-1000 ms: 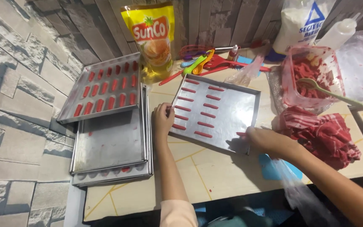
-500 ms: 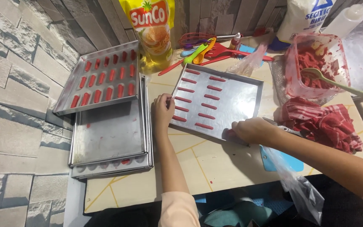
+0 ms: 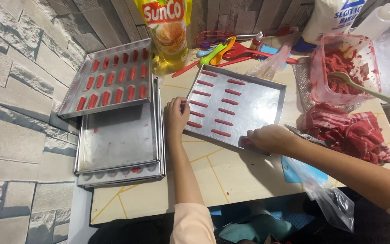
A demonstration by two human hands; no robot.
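Left hand (image 3: 177, 114) gripping left edge of metal tray (image 3: 258, 106), fingers curled over rim; right hand (image 3: 267, 138) closed on tray's near edge. Tray flat on table (image 3: 222, 174), carrying two rows of red dough strips (image 3: 217, 110). Stacked trays (image 3: 118, 135) just left, red cloth (image 3: 348, 131) right.

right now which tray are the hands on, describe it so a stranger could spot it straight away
On the pale tabletop, right of the stack of trays by the stone wall, one metal tray lies on its own. The left hand rests on its near-left edge, the right hand on its near edge. Unlike the fully lined tray atop the stack, it holds just two columns of red strips.
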